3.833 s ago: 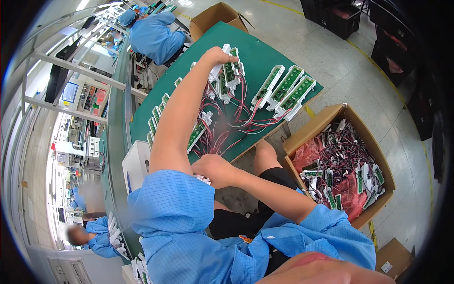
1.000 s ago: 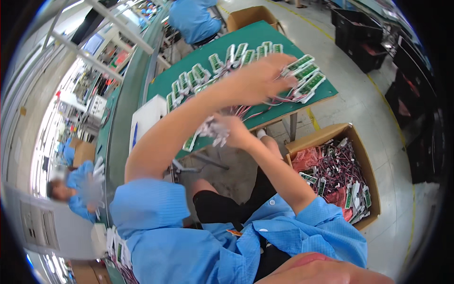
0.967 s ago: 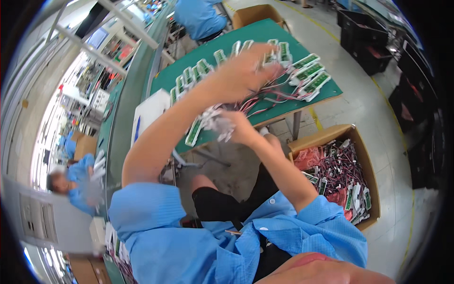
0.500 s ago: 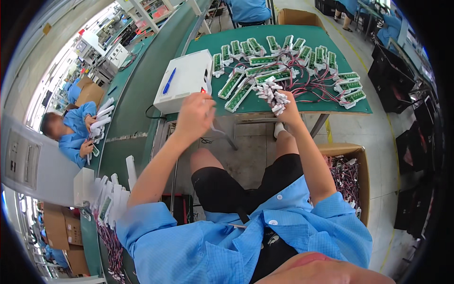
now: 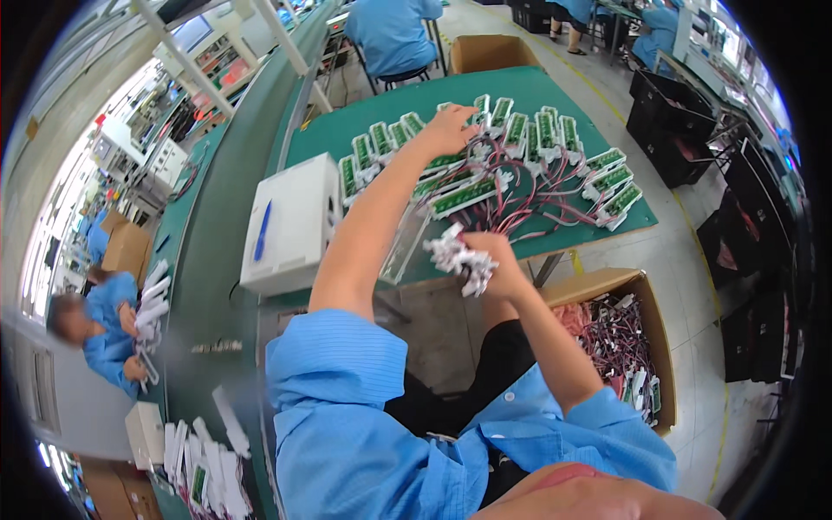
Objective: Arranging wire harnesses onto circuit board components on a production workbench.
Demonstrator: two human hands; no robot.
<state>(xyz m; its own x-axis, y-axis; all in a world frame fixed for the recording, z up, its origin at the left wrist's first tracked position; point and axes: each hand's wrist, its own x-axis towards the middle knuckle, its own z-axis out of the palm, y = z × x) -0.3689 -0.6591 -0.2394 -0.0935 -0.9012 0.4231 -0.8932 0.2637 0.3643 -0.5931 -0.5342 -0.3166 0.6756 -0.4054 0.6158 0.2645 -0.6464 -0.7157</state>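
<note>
My left hand (image 5: 449, 132) reaches over the far part of the green table. Its fingers are apart beside a white-framed green circuit board (image 5: 482, 107); I cannot tell whether they touch it. Close to the near table edge, my right hand (image 5: 496, 264) is closed round a bunch of white connectors (image 5: 461, 260) whose ends stick out of the grip. Several more framed boards (image 5: 542, 132) stand fanned in an arc, and red and black wires (image 5: 529, 195) run together from them. One board (image 5: 464, 197) lies across the wires. My left forearm hides some boards.
A white box (image 5: 290, 230) with a blue pen (image 5: 262, 230) stands left on the table. To the right, a carton (image 5: 654, 347) holds wired parts. A green conveyor (image 5: 212, 260) runs along the left, with white strips (image 5: 206, 464) near me. A co-worker (image 5: 108, 334) sits across it.
My left hand has moved from beside the white box to the far boards. My right hand keeps the connector bunch and is now nearer to me. The view has shifted.
</note>
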